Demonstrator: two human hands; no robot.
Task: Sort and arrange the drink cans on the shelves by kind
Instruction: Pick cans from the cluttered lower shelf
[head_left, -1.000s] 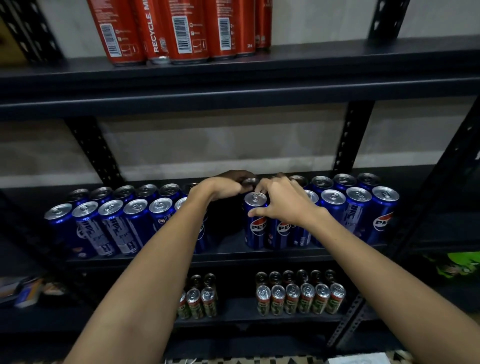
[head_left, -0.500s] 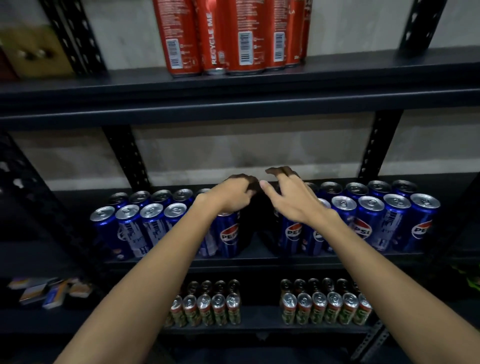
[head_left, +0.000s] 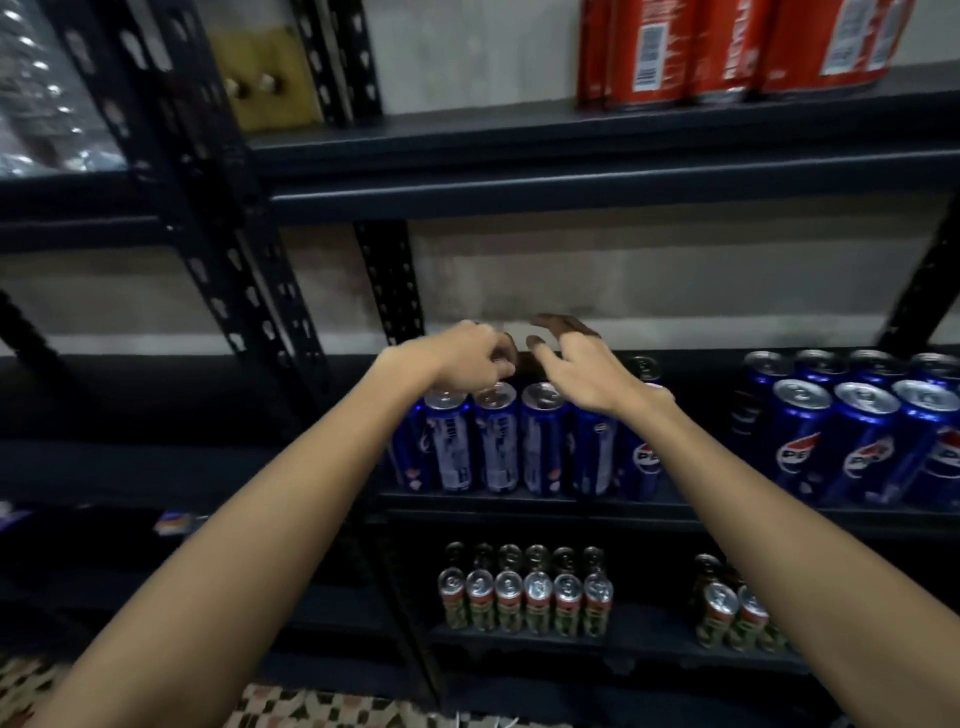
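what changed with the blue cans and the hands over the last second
The gap in the blue row has shifted: the left group of blue cans now stands packed together under the hands, with a new gap before the right group. The left hand and right hand still hover over the can tops. Red cans unchanged.

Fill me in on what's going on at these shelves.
A person is arranging blue cans on the middle shelf. The left hand is curled over the tops of the cans at the back of that cluster, though what it grips is hidden. The right hand hovers beside it, fingers spread. More blue cans stand apart to the right, red cans above and small green cans below.
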